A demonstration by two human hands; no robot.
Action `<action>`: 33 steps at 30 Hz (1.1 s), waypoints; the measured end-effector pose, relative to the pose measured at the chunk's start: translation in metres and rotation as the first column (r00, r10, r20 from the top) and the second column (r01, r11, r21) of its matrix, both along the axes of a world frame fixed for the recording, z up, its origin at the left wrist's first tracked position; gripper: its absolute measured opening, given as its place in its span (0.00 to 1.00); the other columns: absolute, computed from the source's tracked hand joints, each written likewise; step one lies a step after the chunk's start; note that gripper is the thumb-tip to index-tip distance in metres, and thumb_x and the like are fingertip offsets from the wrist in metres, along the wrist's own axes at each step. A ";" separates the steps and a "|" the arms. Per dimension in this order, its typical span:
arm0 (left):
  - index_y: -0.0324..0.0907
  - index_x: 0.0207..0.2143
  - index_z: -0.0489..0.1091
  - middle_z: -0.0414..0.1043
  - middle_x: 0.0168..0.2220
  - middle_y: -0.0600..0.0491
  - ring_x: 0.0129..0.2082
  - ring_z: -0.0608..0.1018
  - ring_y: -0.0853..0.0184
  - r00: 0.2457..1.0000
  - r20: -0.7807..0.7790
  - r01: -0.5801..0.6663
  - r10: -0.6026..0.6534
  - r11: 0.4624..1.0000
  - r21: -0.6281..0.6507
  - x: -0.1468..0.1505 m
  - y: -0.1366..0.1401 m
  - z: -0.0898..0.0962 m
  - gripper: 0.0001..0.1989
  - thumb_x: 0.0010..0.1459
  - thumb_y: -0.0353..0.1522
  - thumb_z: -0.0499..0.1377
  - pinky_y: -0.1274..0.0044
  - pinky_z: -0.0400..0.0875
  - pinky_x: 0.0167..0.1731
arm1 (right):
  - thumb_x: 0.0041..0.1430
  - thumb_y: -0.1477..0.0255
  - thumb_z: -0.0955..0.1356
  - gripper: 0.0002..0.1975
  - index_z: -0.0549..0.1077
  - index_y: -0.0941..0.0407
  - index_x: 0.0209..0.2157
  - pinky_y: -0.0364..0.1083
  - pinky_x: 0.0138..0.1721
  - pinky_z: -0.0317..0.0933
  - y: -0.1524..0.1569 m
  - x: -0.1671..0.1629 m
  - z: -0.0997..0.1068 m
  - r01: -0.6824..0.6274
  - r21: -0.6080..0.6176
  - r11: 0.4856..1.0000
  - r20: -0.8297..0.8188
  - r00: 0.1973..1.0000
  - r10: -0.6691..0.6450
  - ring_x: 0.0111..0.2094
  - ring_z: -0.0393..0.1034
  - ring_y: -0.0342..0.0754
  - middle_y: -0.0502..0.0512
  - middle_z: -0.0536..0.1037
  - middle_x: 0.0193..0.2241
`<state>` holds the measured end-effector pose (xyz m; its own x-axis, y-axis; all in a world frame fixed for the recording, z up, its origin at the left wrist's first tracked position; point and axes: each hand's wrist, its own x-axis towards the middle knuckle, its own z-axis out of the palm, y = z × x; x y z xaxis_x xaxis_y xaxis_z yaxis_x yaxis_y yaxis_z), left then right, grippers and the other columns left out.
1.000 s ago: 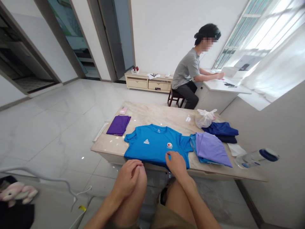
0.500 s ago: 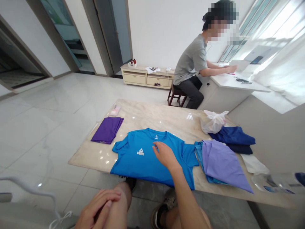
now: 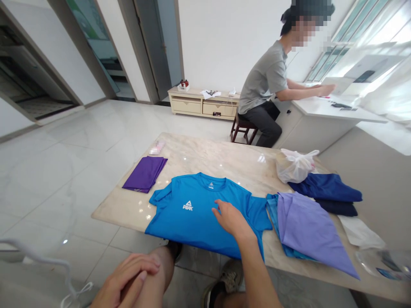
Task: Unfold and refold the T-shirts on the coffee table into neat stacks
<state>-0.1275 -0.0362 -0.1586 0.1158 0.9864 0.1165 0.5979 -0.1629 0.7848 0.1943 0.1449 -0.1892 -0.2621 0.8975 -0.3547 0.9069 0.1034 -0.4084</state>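
Observation:
A blue T-shirt (image 3: 199, 218) with a white "PEAK" print lies spread front up on the marble table (image 3: 205, 147), its lower part at the near edge. Over its right half is my right hand (image 3: 233, 218), fingers loosely apart and holding nothing; I cannot tell whether the fingertips touch the cloth. My left hand (image 3: 130, 278) rests on my knee, its fingers laid over it with nothing in them. To the left lies a folded purple garment (image 3: 144, 174). On the right, a lavender garment (image 3: 308, 222) lies over blue cloth.
At the far right are a tied white plastic bag (image 3: 297, 164), folded dark blue clothes (image 3: 330, 188), a white paper (image 3: 359, 231) and a clear plastic container (image 3: 383, 261). A person in a grey shirt (image 3: 265, 77) sits at a white desk (image 3: 340, 111). Behind stands a low cabinet (image 3: 202, 105).
My right hand has shifted slightly right and toward me over the T-shirt. The view has turned a little, moving the background rightward. My left hand stays on the knee.

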 end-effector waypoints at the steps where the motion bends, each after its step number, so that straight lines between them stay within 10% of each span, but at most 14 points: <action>1: 0.56 0.40 0.85 0.87 0.43 0.51 0.43 0.88 0.58 1.000 0.005 -0.013 0.014 1.000 -0.008 0.001 0.000 0.003 0.18 0.72 0.46 0.55 0.73 0.86 0.48 | 0.79 0.66 0.62 0.25 0.69 0.62 0.70 0.50 0.62 0.65 -0.002 0.001 0.000 -0.001 0.001 1.000 0.000 1.000 0.001 0.64 0.74 0.59 0.68 0.78 0.63; 11: 0.51 0.43 0.85 0.85 0.48 0.49 0.50 0.85 0.56 0.993 0.083 -0.066 0.080 0.984 -0.163 0.003 -0.006 0.005 0.21 0.72 0.49 0.55 0.68 0.81 0.58 | 0.79 0.65 0.63 0.25 0.70 0.60 0.70 0.48 0.62 0.65 -0.013 0.003 -0.006 -0.020 0.009 1.000 0.023 1.000 0.020 0.65 0.74 0.57 0.68 0.77 0.64; 15: 0.45 0.45 0.83 0.85 0.49 0.46 0.51 0.84 0.54 0.982 0.094 -0.140 0.163 0.966 -0.218 -0.019 0.057 -0.020 0.26 0.72 0.52 0.52 0.66 0.81 0.55 | 0.79 0.65 0.63 0.26 0.70 0.63 0.71 0.50 0.64 0.65 -0.015 0.004 -0.006 -0.019 -0.026 0.999 0.043 0.999 0.020 0.66 0.73 0.58 0.71 0.77 0.64; 22: 0.34 0.60 0.72 0.75 0.59 0.32 0.60 0.79 0.45 0.832 -0.435 -0.399 0.345 0.916 -0.037 -0.024 0.208 -0.084 0.29 0.62 0.41 0.56 0.59 0.72 0.63 | 0.78 0.65 0.63 0.27 0.70 0.63 0.70 0.52 0.62 0.68 -0.021 0.009 -0.014 0.047 0.016 0.999 0.025 0.999 -0.047 0.64 0.74 0.60 0.73 0.77 0.64; 27: 0.28 0.66 0.65 0.69 0.63 0.25 0.64 0.73 0.36 0.651 -0.696 -0.457 0.303 0.889 -0.040 -0.018 0.223 -0.119 0.36 0.66 0.47 0.53 0.54 0.71 0.60 | 0.77 0.67 0.64 0.24 0.73 0.61 0.67 0.50 0.63 0.68 -0.028 0.014 -0.017 0.075 0.000 0.997 0.046 0.996 -0.075 0.63 0.76 0.59 0.73 0.78 0.62; 33: 0.34 0.58 0.71 0.73 0.58 0.27 0.60 0.75 0.36 0.669 -0.649 -0.512 0.363 0.858 -0.047 -0.036 0.229 -0.120 0.29 0.67 0.46 0.50 0.51 0.72 0.57 | 0.80 0.62 0.62 0.24 0.75 0.61 0.65 0.51 0.59 0.70 -0.029 0.014 0.000 0.066 -0.023 0.998 0.076 0.995 -0.064 0.61 0.77 0.61 0.73 0.79 0.60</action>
